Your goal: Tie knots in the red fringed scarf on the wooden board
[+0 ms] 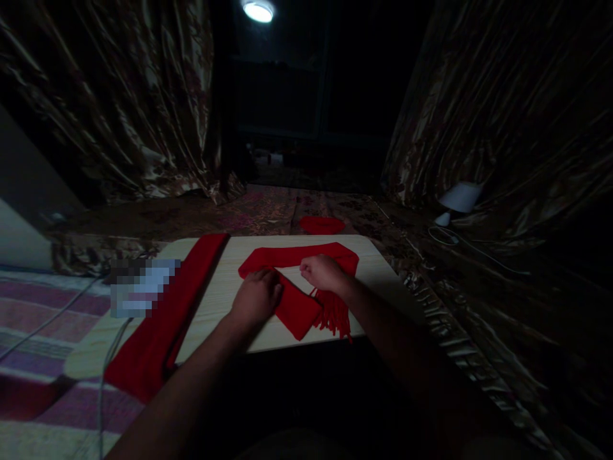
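Note:
A red scarf (pixel 301 255) with a fringe (pixel 335 313) lies bent into a loop on the pale wooden table. My left hand (pixel 256 295) rests over the scarf's left bend, its fingers curled down onto the cloth. From there the folded end (pixel 297 310) slants toward the near edge. My right hand (pixel 325 273) is closed, lying across the right side of the loop just above the fringe. Whatever its fingertips pinch, if anything, is hidden. Another long red cloth (pixel 184 306) stretches along the table's left side and hangs over the near edge.
The low wooden table (pixel 211 335) stands on striped bedding. A red piece (pixel 322 225) lies beyond its far edge. A blurred-out object (pixel 143 287) and a cable (pixel 101 390) are at left. A small white lamp (pixel 460 197) stands at right, before dark curtains (pixel 498 96).

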A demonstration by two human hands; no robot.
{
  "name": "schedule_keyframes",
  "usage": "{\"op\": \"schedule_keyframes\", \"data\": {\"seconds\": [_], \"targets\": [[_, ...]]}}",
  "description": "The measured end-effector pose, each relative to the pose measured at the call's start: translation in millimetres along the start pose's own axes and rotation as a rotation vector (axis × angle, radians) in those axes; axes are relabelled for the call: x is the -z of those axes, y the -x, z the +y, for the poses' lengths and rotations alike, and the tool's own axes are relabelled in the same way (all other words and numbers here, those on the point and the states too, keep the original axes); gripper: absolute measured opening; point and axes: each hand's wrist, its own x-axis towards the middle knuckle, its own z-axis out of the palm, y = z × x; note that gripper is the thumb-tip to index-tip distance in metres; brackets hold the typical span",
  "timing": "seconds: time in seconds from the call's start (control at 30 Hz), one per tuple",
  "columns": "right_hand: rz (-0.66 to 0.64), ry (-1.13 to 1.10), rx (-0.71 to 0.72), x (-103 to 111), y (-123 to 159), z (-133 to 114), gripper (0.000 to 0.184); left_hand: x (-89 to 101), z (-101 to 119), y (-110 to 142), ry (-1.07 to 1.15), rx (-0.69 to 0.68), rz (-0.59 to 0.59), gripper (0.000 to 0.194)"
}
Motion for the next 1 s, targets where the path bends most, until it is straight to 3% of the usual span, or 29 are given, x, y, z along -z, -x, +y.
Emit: {"op": "schedule_keyframes", "data": {"seconds": [0.13, 0.27, 0.4, 0.5, 0.6, 0.73, 1.0], "targets": [[-0.047, 0.218, 0.247, -12, -20, -10, 0.033, -14.8, -12, -6, -0.090, 0.003, -0.020, 0.048], [-0.187, 0.354, 0.234, -28, -37, -22, 0.051, -26.1, -16, -2, -0.133, -0.041, 0.011, 0.051], [-0.279, 0.412, 0.169, -37, -54, -31, 0.054, -27.3, -16, 0, -0.148, 0.035, 0.006, 0.052], [-0.231, 0.415, 0.138, -37, -62, -35, 0.055, -28.3, -17, 0, -0.144, 0.034, -0.023, 0.058], [-0.090, 0.403, 0.131, -30, -64, -40, 0.053, -32.5, -16, -3, -0.118, 0.042, -0.045, 0.068], [0.014, 0.465, 0.141, -17, -64, -41, 0.041, -39.7, -12, -16, -0.072, 0.049, -0.105, 0.074], [-0.058, 0.535, 0.119, -7, -60, -6, 0.039, -45.9, -17, -46, -0.060, 0.062, -0.146, 0.074]]}}
